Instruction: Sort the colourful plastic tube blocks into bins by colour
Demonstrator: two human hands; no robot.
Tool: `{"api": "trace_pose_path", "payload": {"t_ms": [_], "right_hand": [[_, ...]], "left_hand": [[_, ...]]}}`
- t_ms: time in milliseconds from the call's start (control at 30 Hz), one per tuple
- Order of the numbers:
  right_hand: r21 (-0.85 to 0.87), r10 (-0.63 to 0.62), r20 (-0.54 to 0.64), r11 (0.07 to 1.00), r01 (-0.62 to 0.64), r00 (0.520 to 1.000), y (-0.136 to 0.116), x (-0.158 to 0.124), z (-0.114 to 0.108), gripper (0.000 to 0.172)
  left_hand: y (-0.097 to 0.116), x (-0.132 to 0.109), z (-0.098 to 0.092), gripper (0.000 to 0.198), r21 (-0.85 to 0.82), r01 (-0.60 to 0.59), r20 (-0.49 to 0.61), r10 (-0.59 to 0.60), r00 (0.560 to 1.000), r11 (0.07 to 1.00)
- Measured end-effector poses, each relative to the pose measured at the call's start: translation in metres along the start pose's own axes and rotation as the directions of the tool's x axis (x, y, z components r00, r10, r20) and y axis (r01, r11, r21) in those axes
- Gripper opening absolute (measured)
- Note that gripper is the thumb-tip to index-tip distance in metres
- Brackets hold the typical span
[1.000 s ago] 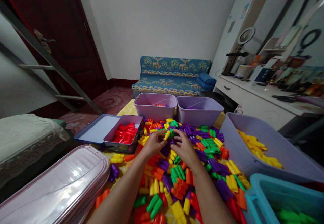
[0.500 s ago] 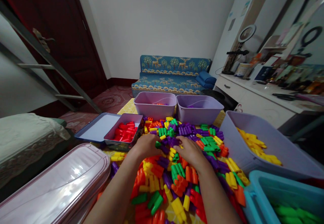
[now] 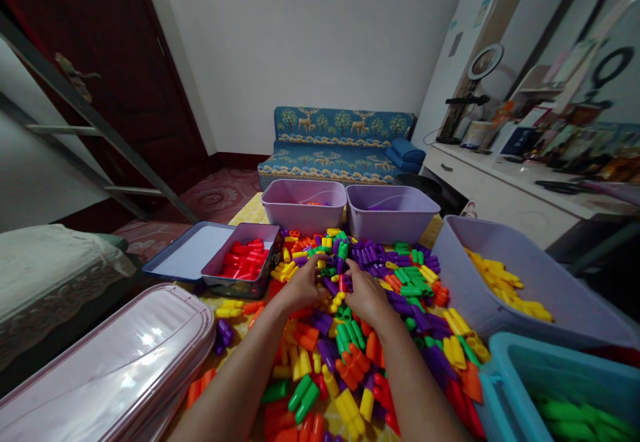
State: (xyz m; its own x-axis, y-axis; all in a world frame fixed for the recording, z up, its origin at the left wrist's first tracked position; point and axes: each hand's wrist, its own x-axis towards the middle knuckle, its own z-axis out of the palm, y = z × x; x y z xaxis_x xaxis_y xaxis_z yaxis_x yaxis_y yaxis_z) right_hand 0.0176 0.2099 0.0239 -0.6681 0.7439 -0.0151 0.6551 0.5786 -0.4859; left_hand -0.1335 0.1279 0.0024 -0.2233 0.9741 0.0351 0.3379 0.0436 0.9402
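Observation:
Over the middle of a heap of coloured plastic building blocks (image 3: pixel 350 362), both my hands reach in. My left hand (image 3: pixel 303 289) has its thumb and fingers apart, beside green and yellow blocks; no held piece shows in it. My right hand (image 3: pixel 365 289) curls its thumb and forefinger around small red and purple building blocks (image 3: pixel 345 283); the other fingertips are hidden. Just beyond the hands is an upright green and purple block (image 3: pixel 343 252). Joined green blocks (image 3: pixel 350 335) and orange blocks (image 3: pixel 353 365) lie nearer to me.
Two lilac bins (image 3: pixel 305 212) stand at the back. To the right are a lilac bin of yellow blocks (image 3: pixel 500 285) and a blue bin of green blocks (image 3: pixel 583 419). On the left are a tin of red blocks (image 3: pixel 245 259) and a pinkish lid (image 3: pixel 115 355).
My left hand has shifted slightly, and its thumb and fingers now show spread. A red piece now shows by my right fingertips. The view has shifted slightly.

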Motion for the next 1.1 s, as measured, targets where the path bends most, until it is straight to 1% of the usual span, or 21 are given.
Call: {"api": "trace_pose_path", "payload": {"t_ms": [67,100,200,267,333,400,433,467,567,667,733,767,800,833,867,900,933,967,1000,1033,1100], "right_hand": [[0.016,-0.007,-0.01,1.0,0.007,1.0,-0.002,0.0,0.002,0.076],[0.058,-0.006,-0.016,0.998,0.007,1.0,-0.002,0.0,0.002,0.077],[0.289,0.009,-0.079,0.957,0.015,0.997,-0.003,0.002,0.005,0.077],[0.489,0.024,-0.146,0.871,0.051,0.989,-0.004,0.004,0.007,0.073],[0.681,0.037,-0.181,0.726,0.098,0.983,-0.004,0.006,0.009,0.067],[0.811,0.051,-0.167,0.574,0.108,0.985,-0.004,0.008,0.012,0.063],[0.846,0.06,-0.156,0.524,0.102,0.986,-0.003,0.008,0.013,0.062],[0.863,0.07,-0.148,0.497,0.094,0.987,-0.002,0.009,0.013,0.062],[0.87,0.09,-0.139,0.487,0.078,0.986,-0.001,0.009,0.015,0.062],[0.883,0.052,-0.122,0.461,0.084,0.991,-0.003,0.008,0.015,0.064],[0.886,0.02,-0.108,0.456,0.088,0.994,-0.005,0.008,0.015,0.065],[0.881,0.013,-0.105,0.466,0.087,0.994,-0.007,0.008,0.015,0.066],[0.873,0.017,-0.107,0.481,0.085,0.994,-0.008,0.008,0.015,0.066],[0.865,0.03,-0.112,0.495,0.082,0.993,-0.008,0.008,0.014,0.065],[0.862,0.051,-0.119,0.502,0.077,0.992,-0.008,0.008,0.013,0.065],[0.865,0.079,-0.127,0.497,0.071,0.989,-0.007,0.009,0.012,0.065],[0.874,0.11,-0.137,0.482,0.068,0.984,-0.006,0.01,0.011,0.064],[0.886,0.138,-0.146,0.459,0.067,0.98,-0.004,0.011,0.01,0.064],[0.897,0.163,-0.155,0.437,0.07,0.974,-0.002,0.012,0.01,0.064],[0.904,0.186,-0.166,0.42,0.074,0.968,0.0,0.013,0.009,0.064],[0.905,0.223,-0.196,0.416,0.088,0.955,0.005,0.015,0.008,0.061]], "left_hand": [[-0.002,0.001,0.002,0.069,-0.123,0.022,-0.001,-0.022,1.0,0.992],[-0.002,0.002,0.002,0.069,-0.164,0.027,-0.007,-0.029,1.0,0.986],[-0.001,0.003,0.002,0.071,-0.235,0.003,-0.037,-0.012,0.999,0.972],[0.003,0.002,0.001,0.074,-0.263,-0.04,-0.037,0.032,0.999,0.964],[0.008,0.002,0.001,0.076,-0.263,-0.091,-0.037,0.084,0.996,0.96],[0.013,0.001,0.0,0.073,-0.213,-0.136,-0.044,0.129,0.991,0.968],[0.015,0.0,0.0,0.07,-0.172,-0.154,-0.049,0.148,0.988,0.973],[0.017,0.0,-0.001,0.065,-0.129,-0.168,-0.05,0.163,0.985,0.977],[0.02,0.0,-0.001,0.048,0.042,-0.203,-0.08,0.206,0.975,0.978],[0.022,-0.001,0.001,0.041,0.277,-0.237,-0.145,0.285,0.948,0.931],[0.023,0.0,0.003,0.036,0.346,-0.248,-0.167,0.319,0.933,0.905],[0.023,0.001,0.004,0.033,0.33,-0.244,-0.188,0.316,0.93,0.912],[0.023,0.002,0.004,0.03,0.274,-0.229,-0.23,0.295,0.928,0.934],[0.023,0.003,0.002,0.027,0.171,-0.204,-0.288,0.247,0.925,0.964],[0.024,0.004,-0.001,0.026,0.02,-0.181,-0.357,0.176,0.917,0.983],[0.025,0.005,-0.006,0.027,-0.169,-0.171,-0.421,0.086,0.903,0.971],[0.026,0.006,-0.013,0.028,-0.368,-0.182,-0.469,-0.013,0.883,0.912],[0.029,0.006,-0.021,0.027,-0.549,-0.214,-0.499,-0.111,0.859,0.808],[0.031,0.005,-0.031,0.024,-0.69,-0.26,-0.511,-0.201,0.836,0.676],[0.034,0.003,-0.042,0.019,-0.784,-0.305,-0.51,-0.281,0.813,0.54],[0.039,-0.001,-0.061,0.018,-0.878,-0.366,-0.47,-0.414,0.78,0.308]]}}
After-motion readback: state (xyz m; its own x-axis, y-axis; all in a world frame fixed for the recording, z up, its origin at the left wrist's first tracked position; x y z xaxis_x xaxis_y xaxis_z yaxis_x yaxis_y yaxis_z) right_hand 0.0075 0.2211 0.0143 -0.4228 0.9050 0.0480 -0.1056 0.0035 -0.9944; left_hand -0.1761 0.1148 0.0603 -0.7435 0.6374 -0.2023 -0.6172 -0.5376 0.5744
